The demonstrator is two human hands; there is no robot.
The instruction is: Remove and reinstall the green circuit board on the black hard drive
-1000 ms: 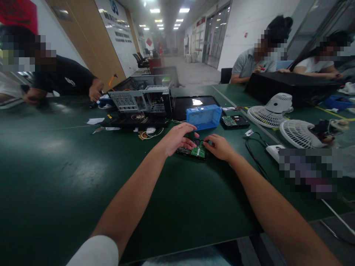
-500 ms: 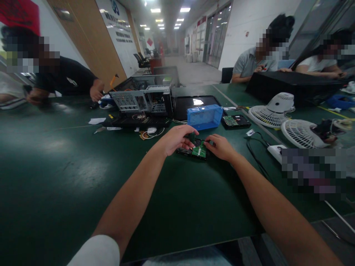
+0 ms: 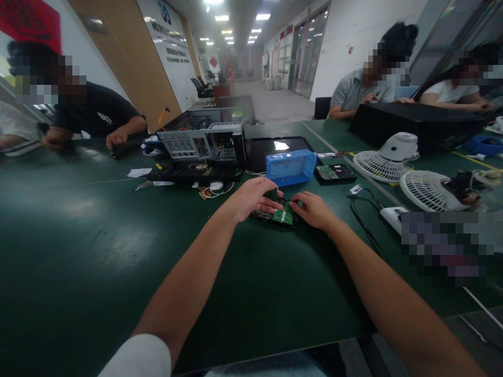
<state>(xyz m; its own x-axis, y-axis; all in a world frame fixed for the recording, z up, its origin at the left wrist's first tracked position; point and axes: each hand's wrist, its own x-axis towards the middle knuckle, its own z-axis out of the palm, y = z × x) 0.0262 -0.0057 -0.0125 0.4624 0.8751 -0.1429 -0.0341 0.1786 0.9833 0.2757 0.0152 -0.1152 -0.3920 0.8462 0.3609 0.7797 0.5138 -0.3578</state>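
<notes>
A hard drive [image 3: 283, 215] lies on the green table in front of me, its green circuit board facing up. My left hand [image 3: 257, 198] reaches over its left part, fingers stretched out and apart from the thumb, hiding some of the drive. I see nothing held in that hand. At the drive's right edge, my right hand [image 3: 311, 208] has its thumb and fingertips closed on the corner. Just beyond the drive stands a blue plastic bin [image 3: 291, 166], tipped on its side.
An opened computer case [image 3: 202, 141] stands behind to the left. Right of the bin lies another hard drive [image 3: 335, 173]. White fans [image 3: 383, 159], a power strip [image 3: 393, 214] and a black cable [image 3: 363, 225] occupy the right. Co-workers sit around the table.
The fingers of my left hand have straightened and reach further over the circuit board. My right hand stays at the drive's edge. The co-worker's hand at left has shifted left and down.
</notes>
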